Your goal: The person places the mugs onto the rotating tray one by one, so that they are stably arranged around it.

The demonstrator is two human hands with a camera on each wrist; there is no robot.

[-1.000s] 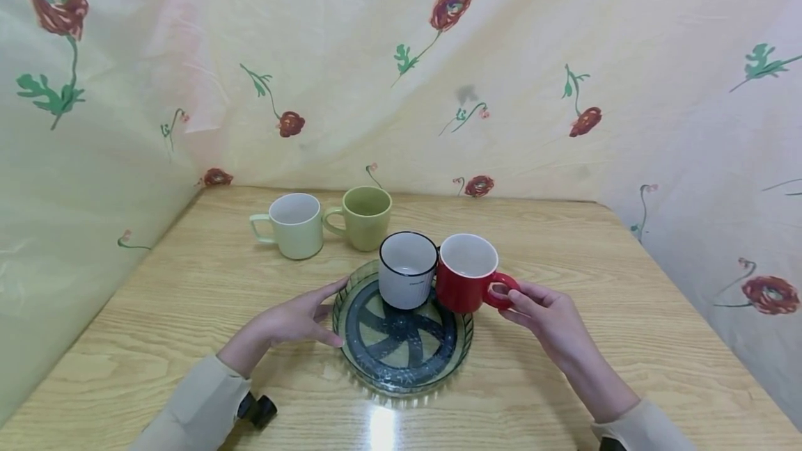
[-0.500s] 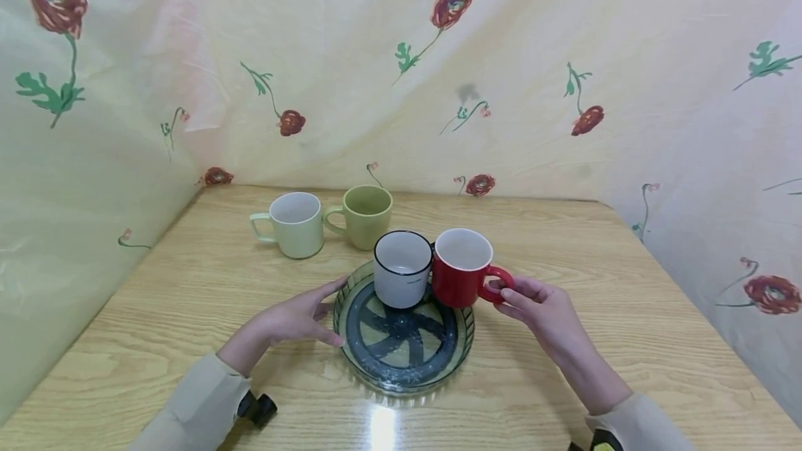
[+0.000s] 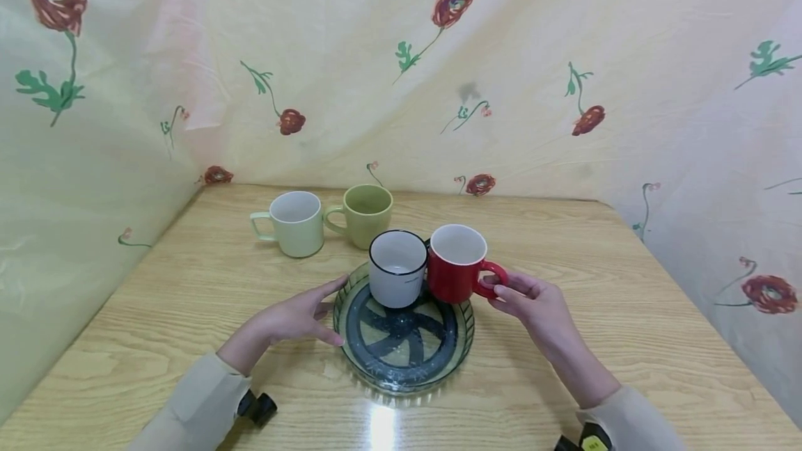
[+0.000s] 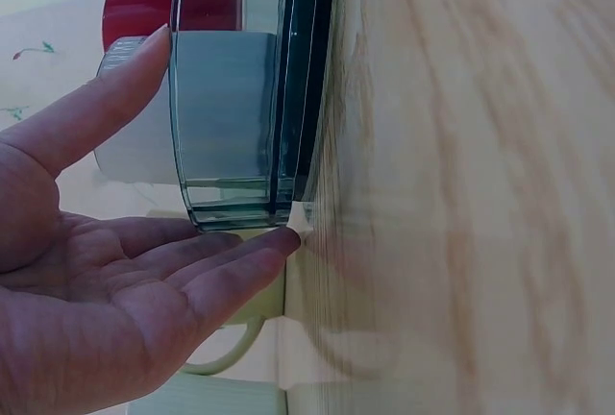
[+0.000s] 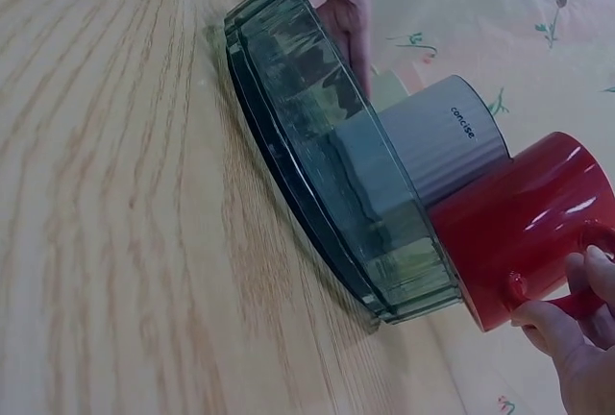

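A round clear glass dish with a dark pinwheel pattern lies on the table. Toward its back stands a white mug with a black rim; "concise" is printed on it in the right wrist view. Right beside it is a red mug, white inside, at the dish's back right edge. My right hand pinches the red mug's handle between thumb and fingers. At the dish's left side my left hand rests with fingers spread and extended, thumb and fingertips at the glass wall.
Behind the dish, a pale green mug and an olive green mug stand side by side, handles to the left. A floral cloth hangs around the back and sides of the wooden table.
My right hand has moved the red mug left and slightly back, further over the dish. The white mug has shifted a little left with it. My left hand stays in place.
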